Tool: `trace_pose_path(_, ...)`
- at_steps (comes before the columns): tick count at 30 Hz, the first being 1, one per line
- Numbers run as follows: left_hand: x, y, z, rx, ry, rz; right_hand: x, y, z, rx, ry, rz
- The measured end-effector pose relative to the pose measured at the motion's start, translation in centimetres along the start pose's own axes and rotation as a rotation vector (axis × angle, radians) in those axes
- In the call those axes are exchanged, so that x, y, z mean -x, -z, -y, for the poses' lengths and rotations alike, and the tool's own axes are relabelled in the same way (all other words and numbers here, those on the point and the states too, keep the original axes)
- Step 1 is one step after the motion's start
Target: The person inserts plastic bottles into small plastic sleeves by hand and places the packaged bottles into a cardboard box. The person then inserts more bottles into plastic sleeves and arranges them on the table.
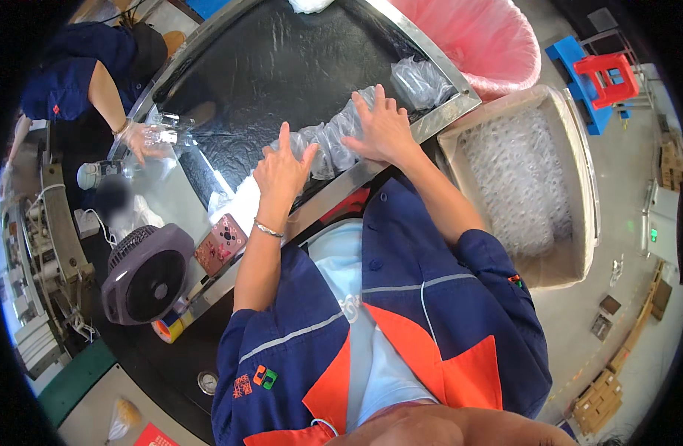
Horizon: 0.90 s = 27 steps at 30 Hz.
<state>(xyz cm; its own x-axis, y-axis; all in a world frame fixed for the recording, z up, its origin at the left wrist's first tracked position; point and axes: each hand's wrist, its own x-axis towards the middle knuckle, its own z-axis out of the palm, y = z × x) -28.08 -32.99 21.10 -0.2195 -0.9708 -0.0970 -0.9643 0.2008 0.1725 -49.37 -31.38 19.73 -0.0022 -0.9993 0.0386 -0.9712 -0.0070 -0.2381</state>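
A row of clear, crinkled plastic pieces (325, 149) lies along the near edge of a black-topped table (282, 56) with a metal rim. My left hand (280, 172) rests at the left end of this row, thumb and index finger stretched apart. Farther right, my right hand (382, 132) lies over the row with its fingers spread. Neither hand is closed around anything. Beyond the right hand, a separate clump of clear plastic pieces (419, 83) sits by the table's right corner. What exactly the pieces are is too unclear to tell.
Right of the table stands a lined box (588, 201) full of small clear pieces, with a pink-lined bin (505, 48) behind. A fan (152, 275), a patterned phone (221, 244) and a tape roll (167, 328) are at left. A co-worker's hand (143, 141) reaches over the left side.
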Motion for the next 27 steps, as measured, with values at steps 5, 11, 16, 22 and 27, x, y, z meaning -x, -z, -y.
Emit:
trace_pose_path(5, -0.4, 0.5, -1.0, -0.034, 0.005, 0.076, 0.1, -0.4, 1.5, 0.086, -0.036, 0.005)
trace_pose_path(11, 0.5, -0.9, -1.1, 0.104, -0.098, -0.019, 0.9, 0.9, 0.7, -0.015, -0.096, 0.033)
trace_pose_path(16, 0.3, -3.2, 1.1, -0.004, -0.271, -0.173, 0.9, 0.7, 1.3, -0.007, -0.092, 0.027)
trace_pose_path(22, 0.9, -2.4, -1.1, -0.163, -0.109, -0.024, 1.4, 0.3, 1.0, -0.065, -0.11, -0.007)
trace_pose_path(27, 0.6, -2.3, -1.4, -0.257, -0.128, -0.043, 1.7, 2.0, 0.1, -0.351, -0.058, -0.169)
